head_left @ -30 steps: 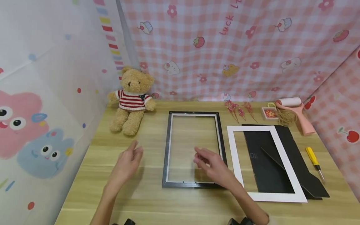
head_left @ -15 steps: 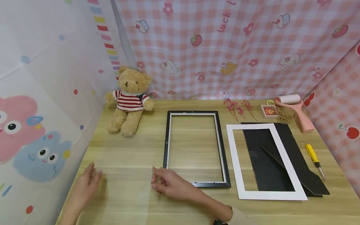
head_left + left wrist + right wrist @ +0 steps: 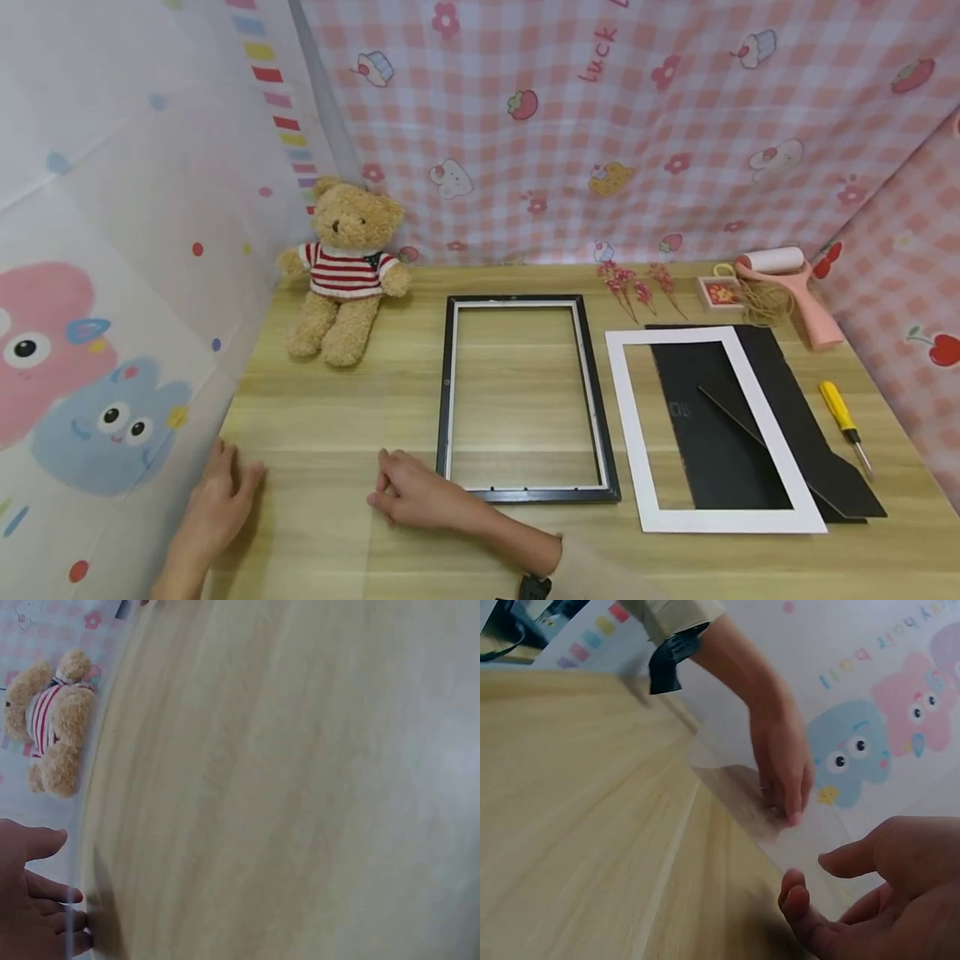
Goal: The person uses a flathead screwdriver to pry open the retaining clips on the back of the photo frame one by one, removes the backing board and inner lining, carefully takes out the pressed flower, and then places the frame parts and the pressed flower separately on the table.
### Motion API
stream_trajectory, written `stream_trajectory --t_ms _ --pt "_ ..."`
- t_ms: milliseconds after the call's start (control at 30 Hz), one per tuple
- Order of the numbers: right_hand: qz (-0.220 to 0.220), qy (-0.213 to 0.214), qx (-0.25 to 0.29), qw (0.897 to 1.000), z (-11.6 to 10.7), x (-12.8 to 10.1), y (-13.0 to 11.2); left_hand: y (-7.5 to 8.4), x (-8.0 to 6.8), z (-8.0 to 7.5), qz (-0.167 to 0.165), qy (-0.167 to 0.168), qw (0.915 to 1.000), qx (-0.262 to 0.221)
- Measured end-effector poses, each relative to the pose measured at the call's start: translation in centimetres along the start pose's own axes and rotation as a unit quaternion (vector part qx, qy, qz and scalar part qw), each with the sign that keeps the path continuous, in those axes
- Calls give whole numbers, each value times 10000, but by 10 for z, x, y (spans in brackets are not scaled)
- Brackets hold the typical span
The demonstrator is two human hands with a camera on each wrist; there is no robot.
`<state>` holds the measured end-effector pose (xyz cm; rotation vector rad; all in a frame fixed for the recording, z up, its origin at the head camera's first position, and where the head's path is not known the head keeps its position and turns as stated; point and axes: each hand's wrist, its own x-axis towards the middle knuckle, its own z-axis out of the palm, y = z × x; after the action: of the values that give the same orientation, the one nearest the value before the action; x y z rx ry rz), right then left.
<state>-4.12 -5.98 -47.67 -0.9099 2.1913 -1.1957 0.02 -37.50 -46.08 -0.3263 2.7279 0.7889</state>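
A clear sheet [image 3: 315,508] is held flat by both relaxed hands, left [image 3: 217,504] and right [image 3: 416,496], just left of the black frame [image 3: 525,400] on the table [image 3: 390,400].

- A pale wooden surface [image 3: 360,417] carries everything.
- Far left: teddy bear [image 3: 344,268].
- Middle: black picture frame [image 3: 525,398].
- Right: white mat [image 3: 712,429] lying over a black backing board [image 3: 787,417], and a yellow screwdriver [image 3: 843,423].
- Far right corner: dried flowers [image 3: 637,290], twine [image 3: 763,304], pink roller [image 3: 787,292].
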Motion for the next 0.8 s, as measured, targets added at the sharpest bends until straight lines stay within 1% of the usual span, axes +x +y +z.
stream_trajectory --t_ms 67,100,167,233,367,400,467,533,567,633,700,733,800 --pt "115 112 -441 9989 9 5 5 -2 -1 6 267 305 9992 -5" --pt "204 158 -597 9979 13 6 7 -4 -1 10 446 531 9976 14" --pt "443 176 -655 9967 15 7 4 -8 -1 19 715 906 9933 94" --pt "584 196 -859 9944 19 9 5 -8 1 27 959 1259 9872 176" --pt "800 166 -1343 9876 18 11 0 -2 3 39 1258 1794 9752 325" --pt "840 157 -1437 9859 19 12 1 1 4 42 1330 1963 9708 361" --pt "952 105 -1526 9836 20 14 4 4 4 47 1385 2127 9666 343" --pt "996 40 -1507 9835 21 15 8 4 5 50 1365 2193 9656 304" --pt "931 10 -1463 9848 21 14 10 3 4 50 1332 2178 9665 256" --pt "684 -50 -1358 9884 19 12 18 1 3 50 1185 1995 9726 129" --pt "402 -149 -1124 9927 3 3 13 -2 2 45 1032 1726 9795 -87" --pt "107 -109 -1127 9935 -3 -1 19 -4 2 41 987 1614 9817 -213" --pt "-271 -29 -875 9958 -31 -19 12 -6 1 34 876 1350 9862 -391"
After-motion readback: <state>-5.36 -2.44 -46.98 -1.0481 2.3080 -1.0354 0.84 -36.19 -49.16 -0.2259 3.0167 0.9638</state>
